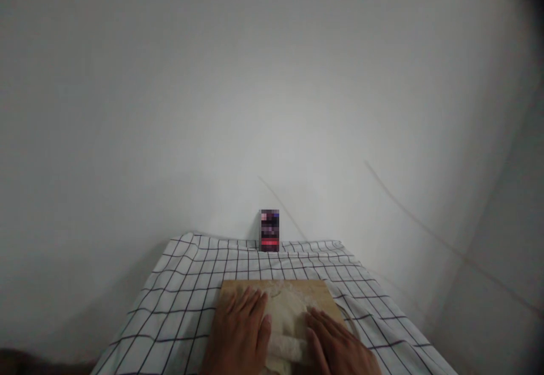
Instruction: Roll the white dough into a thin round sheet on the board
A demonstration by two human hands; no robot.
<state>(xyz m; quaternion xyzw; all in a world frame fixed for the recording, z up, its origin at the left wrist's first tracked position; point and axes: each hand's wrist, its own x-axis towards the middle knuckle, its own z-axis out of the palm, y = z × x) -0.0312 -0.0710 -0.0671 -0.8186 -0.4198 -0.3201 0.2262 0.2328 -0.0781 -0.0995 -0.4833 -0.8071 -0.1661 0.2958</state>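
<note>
Dough (pixel 289 310) lies flattened on a wooden board (pixel 319 288), which presumably gives it a firm base. Across its near part sits a pale roller (pixel 289 348), its ends hidden by the hands. Left hand (pixel 242 327) and right hand (pixel 338 338) are open, palms down, one per side, likely to balance pressure. Checked cloth (pixel 178 307) underneath probably shields the table.

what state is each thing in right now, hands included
left hand: fingers extended, palm down
right hand: fingers extended, palm down
pale cylinder: lying crosswise between the hands, ends hidden
dough: looks flattened, on the board
wooden board: lying flat, partly covered
checked cloth: spread out, slightly wrinkled
pixelated item: upright near the wall, details unreadable
</note>
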